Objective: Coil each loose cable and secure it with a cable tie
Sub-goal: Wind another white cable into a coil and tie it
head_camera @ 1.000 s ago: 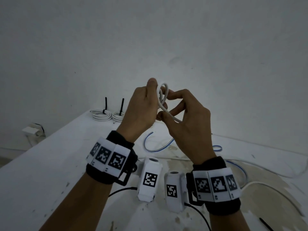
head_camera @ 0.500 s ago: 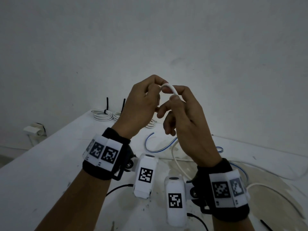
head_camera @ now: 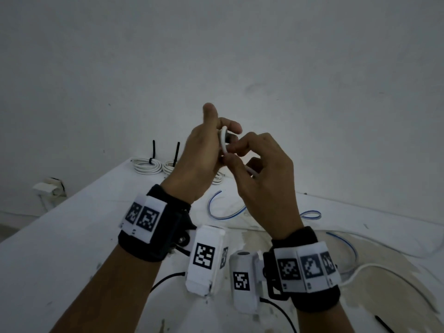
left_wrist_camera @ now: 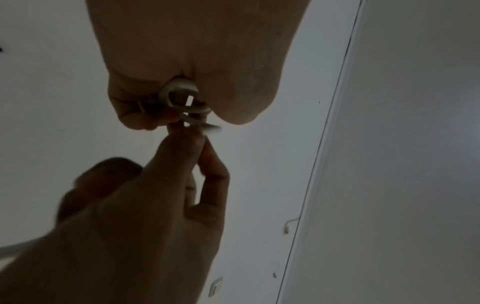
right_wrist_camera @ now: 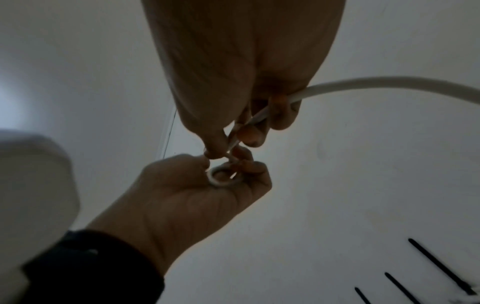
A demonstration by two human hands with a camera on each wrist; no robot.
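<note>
The left hand point(head_camera: 204, 150) pinches a small loop of white cable point(head_camera: 224, 140) btwn thumb and fingers, held up off the worktop point(head_camera: 72, 236), prob so the first turns can't spring open while more is fed on. The right hand point(head_camera: 262, 179), touching the left, grips the same cable just below the loop w/ curled fingers; the free length trails down past its wrist to the worktop, so slack can be drawn up w/o dragging. Both hands work in mid-air w/ open room all round. Beyond the left hand, near the far worktop edge, sit finished coils point(head_camera: 146, 165) w/ black cable ties point(head_camera: 153, 150) sticking up, well apart from the hands. A blue-white cable point(head_camera: 216, 210) lies loose below the right hand. A spare tie point(head_camera: 384, 324) lies near the worktop's near edge, right of the right wrist.
</note>
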